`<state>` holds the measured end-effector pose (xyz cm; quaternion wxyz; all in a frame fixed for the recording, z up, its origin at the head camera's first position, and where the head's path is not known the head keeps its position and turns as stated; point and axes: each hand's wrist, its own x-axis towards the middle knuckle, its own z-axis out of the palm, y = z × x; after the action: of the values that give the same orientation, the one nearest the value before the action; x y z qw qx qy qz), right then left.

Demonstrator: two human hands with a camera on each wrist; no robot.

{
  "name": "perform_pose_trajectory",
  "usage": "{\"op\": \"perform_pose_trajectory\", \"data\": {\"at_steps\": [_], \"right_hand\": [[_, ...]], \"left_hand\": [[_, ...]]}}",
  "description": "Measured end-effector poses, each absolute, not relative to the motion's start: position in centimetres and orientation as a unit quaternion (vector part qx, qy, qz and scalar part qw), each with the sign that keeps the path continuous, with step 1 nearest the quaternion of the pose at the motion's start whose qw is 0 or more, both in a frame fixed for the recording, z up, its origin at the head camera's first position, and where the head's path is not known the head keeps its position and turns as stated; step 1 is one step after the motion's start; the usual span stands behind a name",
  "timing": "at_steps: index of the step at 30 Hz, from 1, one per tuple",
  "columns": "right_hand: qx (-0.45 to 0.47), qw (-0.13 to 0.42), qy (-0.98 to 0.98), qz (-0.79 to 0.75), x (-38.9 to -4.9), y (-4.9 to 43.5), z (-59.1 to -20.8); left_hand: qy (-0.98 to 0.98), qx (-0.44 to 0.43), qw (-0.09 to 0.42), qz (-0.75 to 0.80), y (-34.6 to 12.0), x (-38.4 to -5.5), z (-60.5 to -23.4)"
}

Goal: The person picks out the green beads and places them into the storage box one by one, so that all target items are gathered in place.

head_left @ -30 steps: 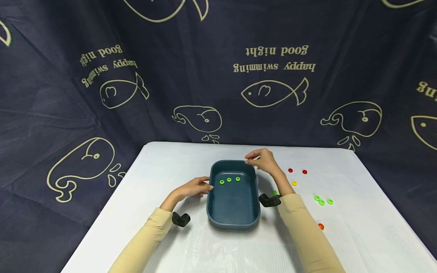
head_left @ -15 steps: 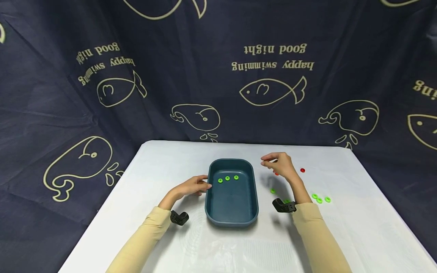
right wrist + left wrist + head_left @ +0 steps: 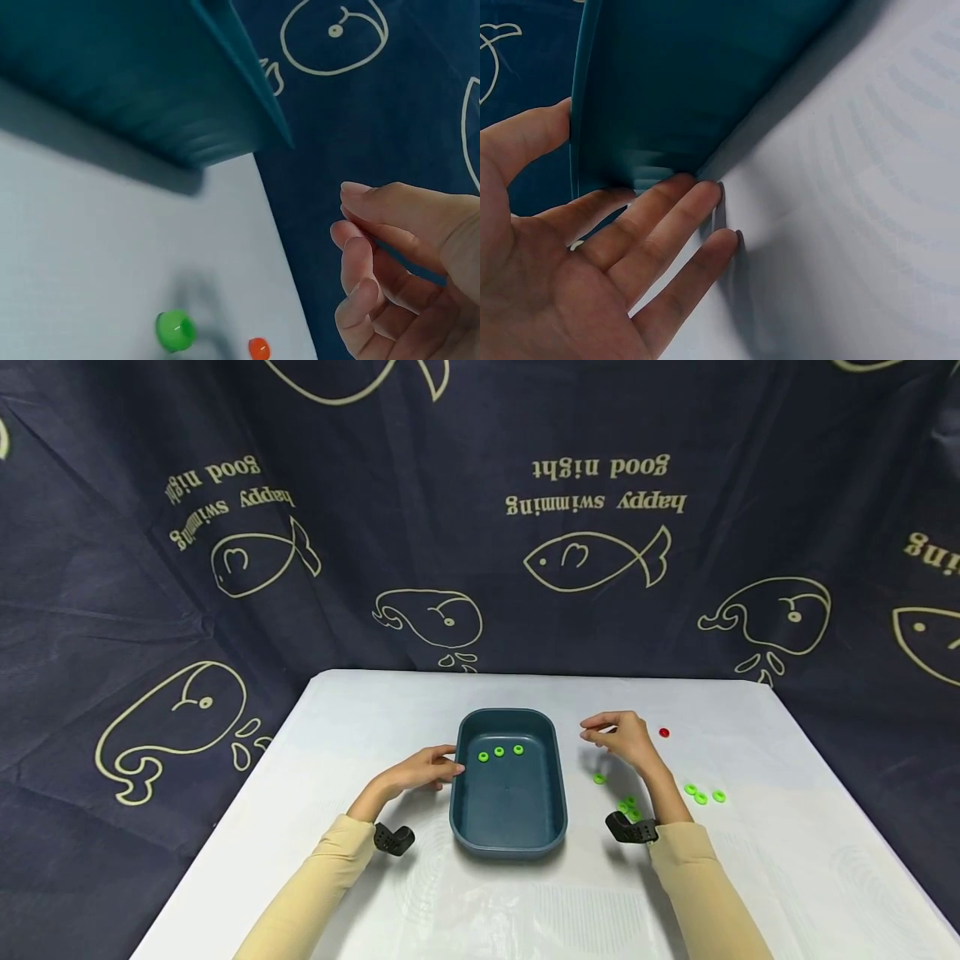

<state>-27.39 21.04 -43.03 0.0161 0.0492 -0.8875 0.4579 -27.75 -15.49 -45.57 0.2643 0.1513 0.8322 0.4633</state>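
Right fingers (image 3: 357, 262) curl loosely, tips near each other, nothing visible between; left fingers (image 3: 664, 240) hold the box (image 3: 510, 810) by its side. A green ring (image 3: 599, 778) lies just nearside of the right fingers, a red ring (image 3: 664, 732) rightward; an off-centre pinch could flick either away.

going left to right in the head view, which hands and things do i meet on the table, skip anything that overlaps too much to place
Left hand, blue-green tray, right hand, red piece, three green rings.
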Motion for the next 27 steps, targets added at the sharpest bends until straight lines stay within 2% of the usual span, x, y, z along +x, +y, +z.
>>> {"op": "perform_pose_trajectory", "data": {"at_steps": [11, 27], "right_hand": [[0.067, 0.032, -0.903, 0.423, -26.3, 21.9, -45.6], [0.048, 0.001, -0.906, 0.421, -24.6, 22.8, -48.5]], "left_hand": [[0.835, 0.152, 0.26, 0.46, -15.4, -27.6, -45.3], [0.835, 0.158, 0.265, 0.456, -15.5, -27.6, -45.4]]}}
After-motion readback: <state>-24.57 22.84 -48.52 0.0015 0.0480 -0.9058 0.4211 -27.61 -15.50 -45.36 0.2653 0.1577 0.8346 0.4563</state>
